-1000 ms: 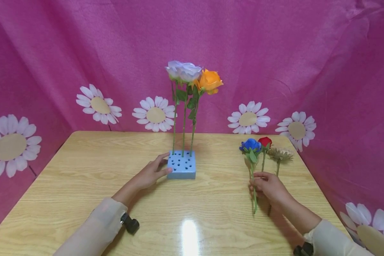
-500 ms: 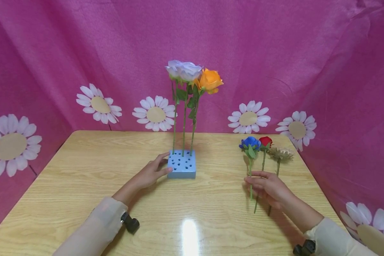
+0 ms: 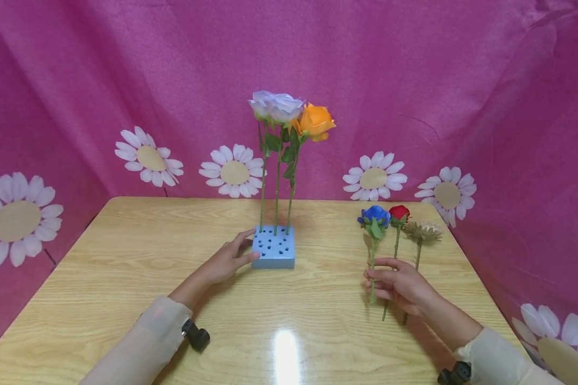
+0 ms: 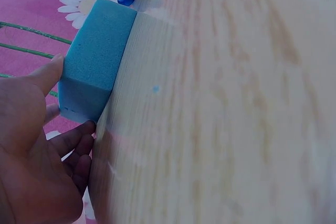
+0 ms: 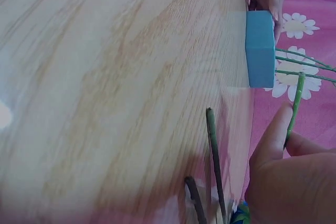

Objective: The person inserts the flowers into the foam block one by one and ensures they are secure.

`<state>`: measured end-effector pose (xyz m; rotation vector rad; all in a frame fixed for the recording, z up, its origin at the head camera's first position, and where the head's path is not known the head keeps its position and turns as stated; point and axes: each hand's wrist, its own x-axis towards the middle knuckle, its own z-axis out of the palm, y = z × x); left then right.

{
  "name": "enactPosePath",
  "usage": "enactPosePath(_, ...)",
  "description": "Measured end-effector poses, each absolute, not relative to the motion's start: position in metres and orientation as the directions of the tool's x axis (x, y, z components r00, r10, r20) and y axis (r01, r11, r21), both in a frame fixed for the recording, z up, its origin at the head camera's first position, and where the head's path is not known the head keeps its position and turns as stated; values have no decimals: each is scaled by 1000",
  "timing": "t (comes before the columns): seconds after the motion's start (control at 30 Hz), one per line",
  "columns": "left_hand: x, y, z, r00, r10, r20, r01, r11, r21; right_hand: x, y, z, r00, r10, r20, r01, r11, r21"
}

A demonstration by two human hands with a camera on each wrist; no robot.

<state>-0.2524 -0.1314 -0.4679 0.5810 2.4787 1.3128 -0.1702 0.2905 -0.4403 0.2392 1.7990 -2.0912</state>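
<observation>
A light blue foam block with holes in its top sits near the table's middle. Two pale lilac flowers and an orange rose stand upright in its back holes. My left hand holds the block's left side, its thumb on the upper front edge and other fingers beside the block. On the right, my right hand pinches the green stem of a blue rose between thumb and fingers. The rose is close to upright, bloom upward, its stem end showing below the hand.
A red rose and a dull beige flower lie side by side on the wooden table, beyond and beside my right hand. Behind the table hangs a pink curtain printed with daisies.
My right hand has moved slightly left with the blue rose, and its stem end has come up away from the red rose's stem. The left hand and block stay put.
</observation>
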Motion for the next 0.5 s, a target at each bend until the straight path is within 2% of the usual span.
enactPosePath(0.5,-253,-131,-468,-882,468,-54,219,509,832,-169,286,-443,-917,-168,-362,382,-112,-917)
